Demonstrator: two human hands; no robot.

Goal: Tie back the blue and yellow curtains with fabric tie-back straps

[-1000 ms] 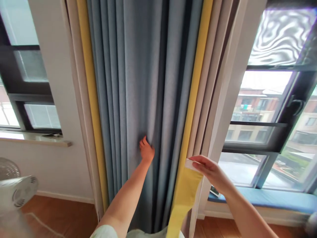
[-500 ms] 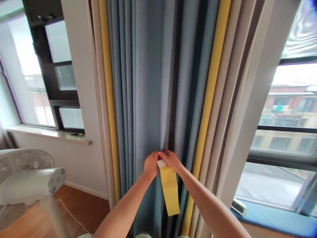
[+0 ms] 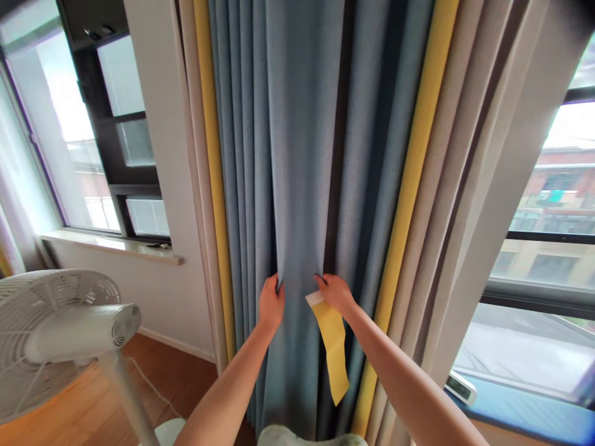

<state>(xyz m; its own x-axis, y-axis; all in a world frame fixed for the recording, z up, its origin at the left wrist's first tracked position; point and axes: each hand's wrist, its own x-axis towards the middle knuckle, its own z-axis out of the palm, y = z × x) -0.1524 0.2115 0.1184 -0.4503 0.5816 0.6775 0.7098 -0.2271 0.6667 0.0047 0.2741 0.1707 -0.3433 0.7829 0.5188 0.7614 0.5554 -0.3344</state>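
Observation:
A long blue curtain with yellow edge strips hangs in folds before me. My left hand pinches the left edge of a wide blue fold. At the fold's right edge, my right hand is closed on the cloth. A yellow strap with a white end hangs down from my right hand, slightly bent. Between the hands the blue cloth is spread fairly flat.
A white fan stands at the lower left on the wooden floor. Windows are on both sides. A small white device sits on the blue right sill. Beige curtain folds hang beside the blue ones.
My hands have moved apart from being together, spreading a blue fold between them. The yellow strap has stayed with my right hand and now bends more. The view has shifted slightly left.

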